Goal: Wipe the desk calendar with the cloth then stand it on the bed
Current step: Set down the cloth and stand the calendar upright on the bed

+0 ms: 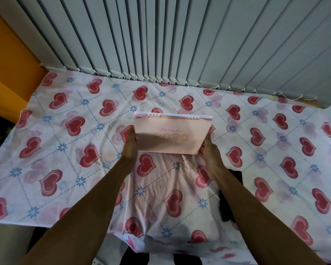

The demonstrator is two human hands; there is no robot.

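Observation:
A pink spiral-bound desk calendar (172,133) stands upright in the middle of the bed (65,169), its cover facing me and its lower edge on the heart-patterned sheet. My left hand (130,145) presses flat against the calendar's left edge. At the calendar's lower right corner, my right hand (208,152) grips it. A dark cloth (229,196) lies on the sheet beside my right forearm, partly hidden by the arm.
Grey vertical blinds (161,39) hang along the far side of the bed, with a bead chain at their bottom. An orange wall (10,60) stands at the left. The bed's near edge drops off at the bottom of the view.

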